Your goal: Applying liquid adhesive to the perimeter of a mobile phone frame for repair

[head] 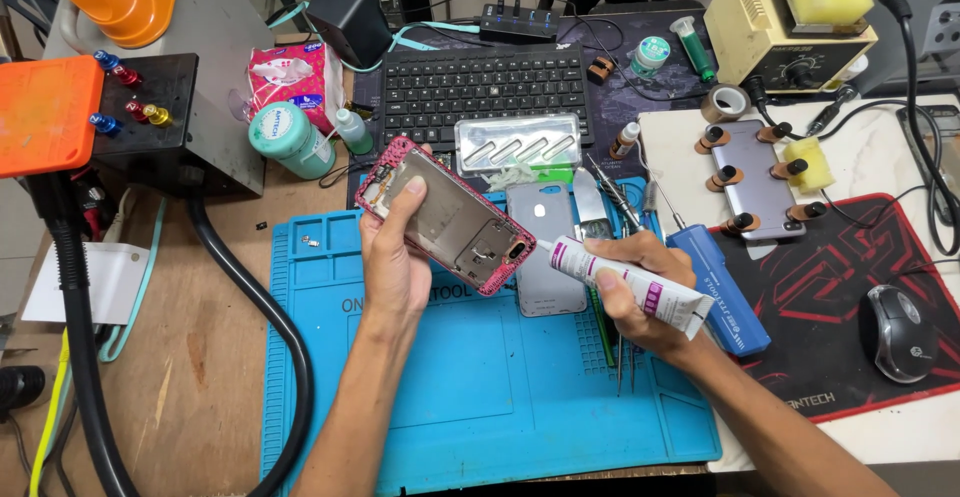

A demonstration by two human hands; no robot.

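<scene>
**Glue tube meets pink phone frame**

The right hand (pixel 640 282) is clenched round a white glue tube (pixel 630 282) with purple print, its nozzle right at the corner of the frame. The left hand (pixel 395 257) grips the phone frame (pixel 445 215) by its edges, tilted, above the blue mat (pixel 480 377). That frame's got a glittery pink rim, a bare grey metal inside and a small camera cut-out near the nozzle end. Just behind lies a grey back cover (pixel 545 252) on the mat, tweezers (pixel 615 342) beside it. Farther back, a black keyboard (pixel 485 87) and a clear tray (pixel 517 142); to the right, a clamped phone (pixel 755 172) and a mouse (pixel 900 332).
</scene>
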